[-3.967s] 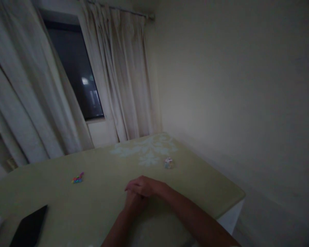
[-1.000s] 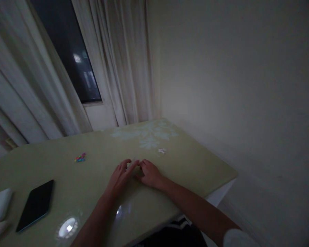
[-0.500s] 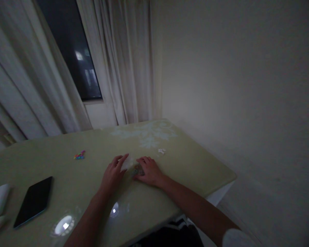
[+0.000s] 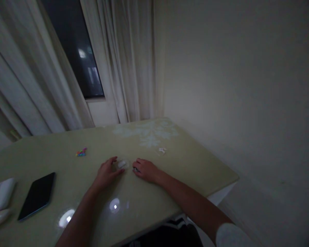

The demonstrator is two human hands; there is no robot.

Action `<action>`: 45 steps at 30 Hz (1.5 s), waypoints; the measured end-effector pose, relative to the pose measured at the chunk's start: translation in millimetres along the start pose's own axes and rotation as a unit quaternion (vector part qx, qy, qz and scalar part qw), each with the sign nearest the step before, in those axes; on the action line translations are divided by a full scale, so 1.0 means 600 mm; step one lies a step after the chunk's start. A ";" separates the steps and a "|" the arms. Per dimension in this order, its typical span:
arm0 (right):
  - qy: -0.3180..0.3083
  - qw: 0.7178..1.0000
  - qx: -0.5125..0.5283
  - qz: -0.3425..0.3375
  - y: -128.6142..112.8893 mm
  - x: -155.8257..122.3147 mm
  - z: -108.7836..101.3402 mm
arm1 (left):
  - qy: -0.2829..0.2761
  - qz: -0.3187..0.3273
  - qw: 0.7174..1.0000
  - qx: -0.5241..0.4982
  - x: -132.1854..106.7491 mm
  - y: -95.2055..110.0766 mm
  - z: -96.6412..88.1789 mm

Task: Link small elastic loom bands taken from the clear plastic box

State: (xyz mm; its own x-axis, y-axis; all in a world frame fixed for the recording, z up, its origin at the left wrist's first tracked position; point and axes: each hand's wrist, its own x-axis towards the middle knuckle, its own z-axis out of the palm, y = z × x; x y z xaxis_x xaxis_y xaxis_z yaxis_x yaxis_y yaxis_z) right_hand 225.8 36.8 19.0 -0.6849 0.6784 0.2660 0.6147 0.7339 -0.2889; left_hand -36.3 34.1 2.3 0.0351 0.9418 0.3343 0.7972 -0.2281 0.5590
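Both my hands rest on a pale green table (image 4: 190, 171) in dim light. My left hand (image 4: 106, 173) lies with fingers stretched out, its fingertips touching a small pale piece (image 4: 122, 164). My right hand (image 4: 145, 169) lies just right of that piece, fingers curled down on something small and dark I cannot make out. A tiny white object (image 4: 162, 150) lies farther back on the right, near a pale flower pattern (image 4: 146, 133).
A black phone (image 4: 37, 195) lies at the left, with white items (image 4: 0, 199) beyond it at the edge. A small cluster of coloured bits (image 4: 81, 152) sits at mid-left. Curtains (image 4: 128, 61), a dark window and a plain wall border the table.
My hands were clasped four seconds ago. They have since parted and now lie either side of the small pale piece. The view has tilted down a little.
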 end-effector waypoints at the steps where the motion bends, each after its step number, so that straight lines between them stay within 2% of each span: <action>1: -0.002 1.000 -0.001 0.007 -0.001 -0.003 0.000 | -0.010 0.006 1.000 -0.002 -0.001 -0.001 -0.003; 6: -0.001 0.999 0.011 0.045 -0.001 -0.007 0.002 | -0.014 0.045 0.999 0.010 -0.003 0.010 -0.015; 11: 0.032 0.994 0.080 0.064 0.011 -0.010 -0.015 | 0.010 0.104 0.994 0.025 -0.012 0.059 -0.002; 15: 0.050 0.985 0.155 0.053 0.035 -0.018 -0.038 | -0.058 0.158 0.985 0.038 -0.023 0.114 0.021; 17: 0.060 0.972 0.220 0.056 0.050 -0.022 -0.046 | -0.098 0.176 0.978 0.049 -0.023 0.140 0.031; 20: 0.059 0.944 0.318 0.071 0.075 -0.029 -0.053 | -0.143 0.178 0.971 0.069 -0.015 0.169 0.045; 22: 0.036 0.943 0.322 0.082 0.090 -0.035 -0.055 | -0.164 0.164 0.969 0.079 -0.009 0.180 0.055; 26: -0.017 0.959 0.266 0.094 0.106 -0.044 -0.054 | -0.182 0.134 0.972 0.064 -0.010 0.185 0.072; 30: -0.024 0.971 0.231 0.061 0.098 -0.043 -0.049 | -0.180 0.123 0.976 0.006 -0.021 0.183 0.071; 38: 0.027 0.976 0.201 0.084 0.067 -0.032 -0.036 | -0.125 0.069 0.984 -0.110 -0.023 0.182 0.064; 45: 0.041 0.962 0.256 0.080 0.080 -0.034 -0.047 | -0.100 0.033 0.970 -0.218 -0.012 0.164 0.061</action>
State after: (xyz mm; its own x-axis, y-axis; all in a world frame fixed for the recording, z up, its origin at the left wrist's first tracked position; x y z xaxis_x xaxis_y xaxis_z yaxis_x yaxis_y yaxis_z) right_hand 280.5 59.0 25.8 -0.5518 0.7971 0.2452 0.4220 0.5205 -0.7423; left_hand 64.0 14.1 27.0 0.2289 0.9406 0.2507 0.4602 -0.3315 0.8236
